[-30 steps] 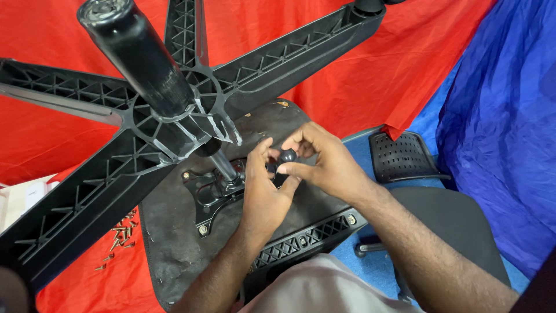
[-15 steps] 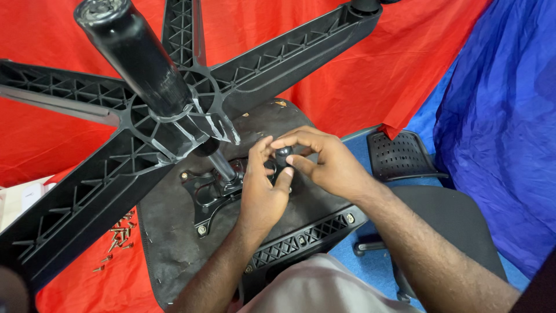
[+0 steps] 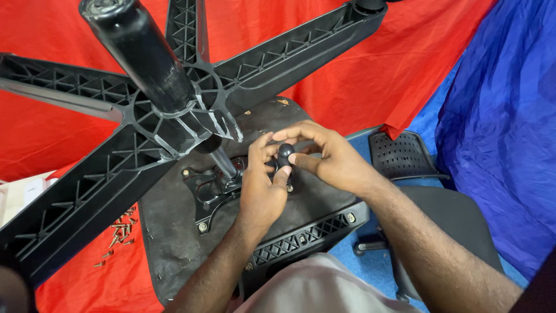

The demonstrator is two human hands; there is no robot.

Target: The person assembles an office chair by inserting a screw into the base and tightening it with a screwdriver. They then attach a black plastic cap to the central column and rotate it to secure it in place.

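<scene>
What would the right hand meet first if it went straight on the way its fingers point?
Probably the left hand: the right hand points leftward at the small black knob both pinch; depth is unclear.

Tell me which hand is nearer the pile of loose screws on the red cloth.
Left. The left hand sits closer to the screws, which lie off to its lower left; the right hand is farther off, on the black knob's other side.

Probably a makeshift assembly workspace: an upturned office chair [image 3: 231, 191], loose screws [image 3: 119, 232], red cloth [image 3: 359, 81] and blue cloth [image 3: 504, 133] backdrops.
</scene>
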